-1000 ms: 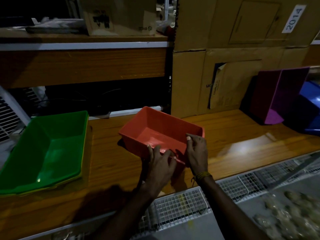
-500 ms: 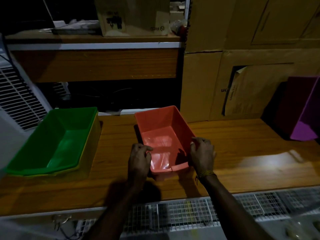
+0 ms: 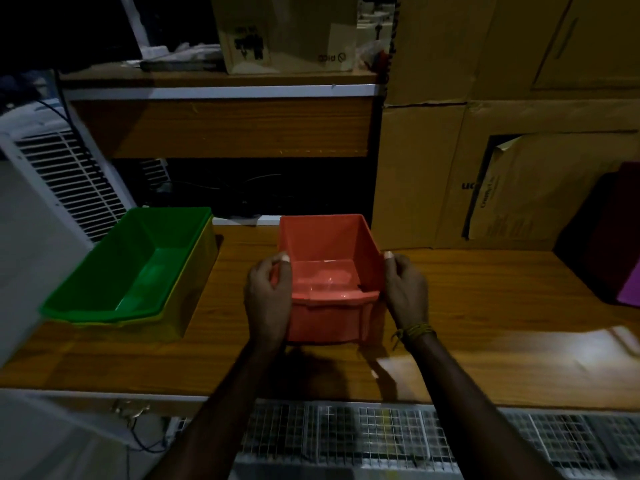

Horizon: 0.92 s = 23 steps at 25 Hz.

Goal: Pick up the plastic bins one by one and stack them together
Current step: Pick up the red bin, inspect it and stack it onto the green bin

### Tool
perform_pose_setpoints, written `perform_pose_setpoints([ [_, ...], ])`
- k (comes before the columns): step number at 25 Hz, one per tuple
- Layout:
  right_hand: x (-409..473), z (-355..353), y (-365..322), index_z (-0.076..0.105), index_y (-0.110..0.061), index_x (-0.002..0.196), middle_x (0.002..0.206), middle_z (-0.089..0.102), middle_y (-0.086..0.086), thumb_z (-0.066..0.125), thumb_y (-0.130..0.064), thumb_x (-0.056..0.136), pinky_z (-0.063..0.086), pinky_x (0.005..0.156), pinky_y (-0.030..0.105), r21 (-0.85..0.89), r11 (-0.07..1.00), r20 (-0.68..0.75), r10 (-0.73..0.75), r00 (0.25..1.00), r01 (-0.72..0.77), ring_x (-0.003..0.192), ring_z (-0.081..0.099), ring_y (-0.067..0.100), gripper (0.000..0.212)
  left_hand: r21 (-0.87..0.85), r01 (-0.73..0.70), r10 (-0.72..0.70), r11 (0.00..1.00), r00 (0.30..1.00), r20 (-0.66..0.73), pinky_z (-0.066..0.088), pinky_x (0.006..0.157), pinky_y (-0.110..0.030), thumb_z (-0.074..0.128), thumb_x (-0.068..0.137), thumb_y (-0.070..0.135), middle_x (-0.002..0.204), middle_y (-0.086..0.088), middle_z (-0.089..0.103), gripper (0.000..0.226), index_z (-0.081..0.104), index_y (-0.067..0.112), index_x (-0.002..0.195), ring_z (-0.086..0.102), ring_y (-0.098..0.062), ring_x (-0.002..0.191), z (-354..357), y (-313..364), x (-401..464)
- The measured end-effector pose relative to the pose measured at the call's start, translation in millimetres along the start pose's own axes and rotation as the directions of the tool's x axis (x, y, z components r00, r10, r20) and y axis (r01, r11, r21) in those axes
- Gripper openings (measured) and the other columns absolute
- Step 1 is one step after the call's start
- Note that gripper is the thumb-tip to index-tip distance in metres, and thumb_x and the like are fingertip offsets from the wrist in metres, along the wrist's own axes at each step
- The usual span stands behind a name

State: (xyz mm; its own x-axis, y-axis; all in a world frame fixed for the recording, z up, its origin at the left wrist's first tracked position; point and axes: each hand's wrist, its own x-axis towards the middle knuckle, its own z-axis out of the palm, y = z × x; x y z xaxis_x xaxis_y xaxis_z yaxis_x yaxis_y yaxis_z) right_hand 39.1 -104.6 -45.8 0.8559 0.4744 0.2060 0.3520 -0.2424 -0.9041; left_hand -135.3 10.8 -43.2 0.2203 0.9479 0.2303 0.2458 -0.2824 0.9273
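Observation:
An orange-red plastic bin [image 3: 329, 244] is in the middle of the wooden table, its open top tilted toward me. My left hand [image 3: 268, 299] grips its left wall and my right hand [image 3: 405, 292] grips its right wall, thumbs over the rim. To the left a green bin [image 3: 138, 265] sits nested inside a yellow bin [image 3: 183, 306]. A purple bin [image 3: 628, 289] shows at the far right edge, partly cut off.
The wooden table [image 3: 485, 323] has cardboard boxes [image 3: 485, 168] stacked at the back right and a wooden shelf [image 3: 221, 126] behind. A white slatted unit [image 3: 65, 181] stands at the left. Wire mesh [image 3: 346, 434] runs below the table's front edge.
Both hands turned the orange-red bin until it faces me squarely and shifted to its side walls. The bin seems raised at the front. The view has swung left.

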Motion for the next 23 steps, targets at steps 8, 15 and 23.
perform_pose_setpoints([
  [8,15,-23,-50,0.066,-0.037,0.092,0.091,0.068,-0.004,0.034,-0.048,0.104,0.052,0.08,0.04,0.218,0.973,0.024,-0.08,0.997,0.072,0.092,0.066,0.019,0.035,-0.137,-0.121,0.1,0.983,0.983,-0.151,0.041,0.085,-0.014,0.033,0.098,0.05,0.123,0.001,0.065,0.048,0.066,0.025,0.12,0.057,-0.011,0.113,-5,41,25],
  [15,-6,-4,-2,0.067,-0.018,0.085,0.08,0.068,0.006,0.037,-0.056,0.1,0.046,0.064,0.038,0.151,0.988,0.134,-0.028,0.991,0.008,0.074,0.062,0.021,0.051,0.087,0.043,-0.038,0.995,0.998,-0.055,0.053,0.09,-0.04,0.056,0.079,0.053,0.119,-0.003,0.069,0.048,0.064,0.026,0.118,0.063,-0.023,0.109,-9,1,8],
  [23,-21,24,24,0.064,-0.022,0.078,0.081,0.068,0.002,0.045,-0.044,0.101,0.046,0.064,0.03,0.081,0.99,0.179,0.1,0.979,-0.116,0.074,0.064,0.02,0.038,0.308,0.128,-0.138,0.943,0.99,0.013,0.046,0.088,-0.031,0.066,0.088,0.03,0.124,-0.012,0.067,0.035,0.067,0.019,0.121,0.062,-0.031,0.112,-8,-31,5],
])
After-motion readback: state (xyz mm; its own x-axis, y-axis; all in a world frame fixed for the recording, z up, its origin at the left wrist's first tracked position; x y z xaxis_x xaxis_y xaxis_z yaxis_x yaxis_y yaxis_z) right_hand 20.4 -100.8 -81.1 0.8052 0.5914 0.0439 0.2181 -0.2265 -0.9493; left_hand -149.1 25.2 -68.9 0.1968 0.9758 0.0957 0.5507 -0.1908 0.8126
